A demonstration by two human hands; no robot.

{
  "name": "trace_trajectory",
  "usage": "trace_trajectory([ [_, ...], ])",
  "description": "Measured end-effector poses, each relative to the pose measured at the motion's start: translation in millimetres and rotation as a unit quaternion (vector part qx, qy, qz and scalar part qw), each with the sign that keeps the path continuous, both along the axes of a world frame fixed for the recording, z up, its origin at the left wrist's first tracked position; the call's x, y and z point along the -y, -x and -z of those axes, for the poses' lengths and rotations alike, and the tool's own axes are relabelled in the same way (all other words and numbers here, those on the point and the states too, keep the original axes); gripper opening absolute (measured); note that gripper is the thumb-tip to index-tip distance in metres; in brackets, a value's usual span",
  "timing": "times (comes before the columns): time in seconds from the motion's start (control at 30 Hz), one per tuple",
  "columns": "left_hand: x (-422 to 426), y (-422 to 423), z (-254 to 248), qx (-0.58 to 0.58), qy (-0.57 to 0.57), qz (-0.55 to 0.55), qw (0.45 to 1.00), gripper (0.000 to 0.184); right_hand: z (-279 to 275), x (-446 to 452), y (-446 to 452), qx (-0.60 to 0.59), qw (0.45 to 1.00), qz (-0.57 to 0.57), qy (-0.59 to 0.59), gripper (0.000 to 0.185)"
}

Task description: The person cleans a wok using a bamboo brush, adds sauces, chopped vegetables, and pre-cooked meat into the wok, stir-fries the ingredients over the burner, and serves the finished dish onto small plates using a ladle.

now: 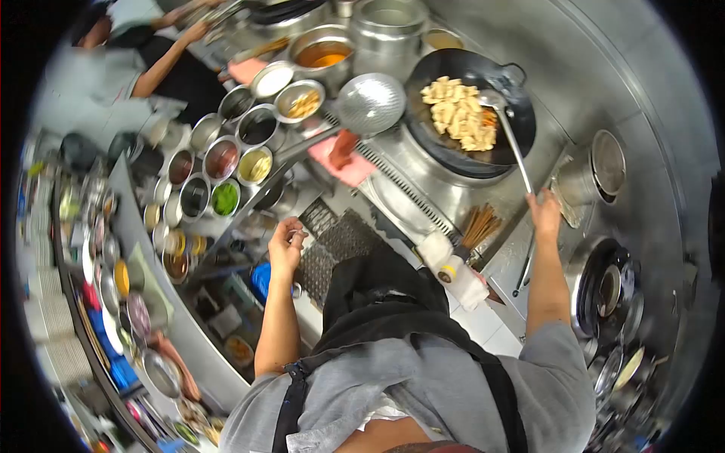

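Observation:
My right hand (545, 211) is closed around the long handle of a ladle (515, 143). The ladle's bowl rests inside a black wok (521, 140), at the right edge of a heap of pale yellow food pieces (458, 113). Some orange shreds (489, 118) show beside the ladle bowl. My left hand (286, 240) hangs in the air in front of the counter, fingers curled in with the thumb against them. Whether anything small is between those fingers cannot be made out. A perforated metal strainer (371, 103) lies left of the wok.
Several metal containers of ingredients, one with chopped greens (225, 198), stand at the left. A pot of orange liquid (323, 54) is at the back. Bamboo sticks (480, 225) stand near the stove's front edge. Another person (162, 72) works at the upper left.

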State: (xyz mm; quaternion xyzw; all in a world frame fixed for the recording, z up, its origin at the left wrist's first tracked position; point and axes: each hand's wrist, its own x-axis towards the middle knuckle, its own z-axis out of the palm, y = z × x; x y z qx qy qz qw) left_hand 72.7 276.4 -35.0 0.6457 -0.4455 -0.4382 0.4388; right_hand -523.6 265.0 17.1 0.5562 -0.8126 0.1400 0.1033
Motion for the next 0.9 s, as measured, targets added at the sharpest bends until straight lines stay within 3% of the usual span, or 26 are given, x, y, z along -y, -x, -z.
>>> trace_trajectory([
  [0.03, 28.3, 11.0, 2.8, -0.002, 0.005, 0.017, 1.0, 0.028, -2.0, -1.5, 0.6, -0.002, 1.0, 0.017, 0.005, 0.048],
  [0.1, 86.5, 32.3, 13.3, 0.112, 0.054, 0.084, 0.989, 0.026, -1.3, 2.3, -9.1, 0.119, 0.985, 0.036, -0.123, 0.049],
  [0.13, 115.6, 46.5, 7.8, 0.149, 0.063, 0.111, 0.981, 0.028, 4.2, 9.0, -6.1, 0.118, 0.984, 0.044, -0.122, 0.049],
  [0.23, 194.4, 72.3, 47.4, 0.351, 0.005, 0.173, 0.92, 0.05, 19.4, 9.1, -21.8, 0.118, 0.978, 0.068, -0.155, 0.045],
  [0.27, 217.2, 75.1, 69.9, 0.364, -0.036, 0.184, 0.913, 0.061, 11.4, 8.6, -41.8, 0.131, 0.978, 0.065, -0.148, 0.044],
  [0.4, 255.5, 74.6, 117.5, 0.267, -0.102, 0.233, 0.929, 0.063, 3.0, -23.8, -90.4, 0.211, 0.971, 0.093, -0.07, 0.042],
  [0.5, 263.3, 72.9, 105.8, 0.295, -0.113, 0.212, 0.925, 0.061, -50.7, -38.9, -148.3, 0.255, 0.947, 0.166, -0.103, 0.049],
  [0.63, 277.4, 77.9, 101.2, 0.323, -0.065, 0.25, 0.91, 0.066, -66.6, -77.4, -200.9, 0.447, 0.875, 0.178, -0.064, 0.048],
  [0.73, 279.4, 76.8, 126.8, 0.339, -0.013, 0.26, 0.904, 0.066, -49.8, -85.0, -220.5, 0.432, 0.882, 0.168, -0.083, 0.049],
  [0.8, 279.3, 77.2, 138.1, 0.342, 0.027, 0.258, 0.903, 0.066, -28.8, -74.7, -213.9, 0.342, 0.925, 0.143, -0.084, 0.047],
  [0.9, 282.5, 78.5, 113.9, 0.349, 0.014, 0.292, 0.891, 0.063, -12.4, -46.5, -206.9, 0.311, 0.933, 0.165, -0.076, 0.047],
])
